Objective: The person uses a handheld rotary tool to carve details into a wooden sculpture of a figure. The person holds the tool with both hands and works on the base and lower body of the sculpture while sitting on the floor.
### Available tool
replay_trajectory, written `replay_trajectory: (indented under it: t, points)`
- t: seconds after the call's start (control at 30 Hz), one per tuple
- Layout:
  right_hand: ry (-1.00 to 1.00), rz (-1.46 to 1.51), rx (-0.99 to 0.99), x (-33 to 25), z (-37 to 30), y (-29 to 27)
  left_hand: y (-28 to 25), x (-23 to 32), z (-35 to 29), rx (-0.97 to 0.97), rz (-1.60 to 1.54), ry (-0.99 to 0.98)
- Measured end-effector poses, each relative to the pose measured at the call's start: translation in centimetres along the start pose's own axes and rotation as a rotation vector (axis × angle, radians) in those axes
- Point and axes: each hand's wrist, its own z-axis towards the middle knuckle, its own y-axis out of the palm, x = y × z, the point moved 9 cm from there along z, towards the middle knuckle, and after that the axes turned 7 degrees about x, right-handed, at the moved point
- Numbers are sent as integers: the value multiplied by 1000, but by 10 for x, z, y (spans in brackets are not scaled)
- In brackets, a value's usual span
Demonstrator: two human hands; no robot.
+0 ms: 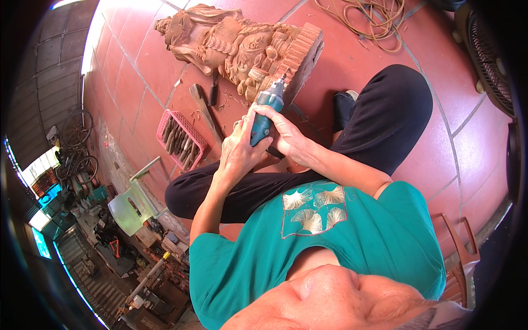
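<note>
Teal short-sleeved shirt [247,264], pale fan-shaped prints [308,219]; black trousers [393,121].

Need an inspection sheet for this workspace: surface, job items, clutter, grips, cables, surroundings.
Surface: red tiled floor, pale joints.
Job items: brown carved wooden statue, lying down; teal-and-grey handheld power tool, bit over the statue's base, contact unclear.
Clutter: pink plastic basket holding slender brown tools; long brown wooden bar.
Grips: left grip and right grip both closed around the power tool.
Cables: tan cord, loosely coiled; ends not traceable.
Surroundings: black round fan, right; pale-green plastic chair, left.
</note>
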Motion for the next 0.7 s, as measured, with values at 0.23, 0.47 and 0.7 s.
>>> replay_trajectory:
  t: [0.23,0.47,0.7]
  points:
    - [-9,-2,4,-2,0,2,-1,0,1,17,-6,13]
    - [-13,22,-3,-1,3,3,-2,-1,1,14,-14,-16]
    - [5,9,5,0,4,4,-3,-3,1,16,-20,-32]
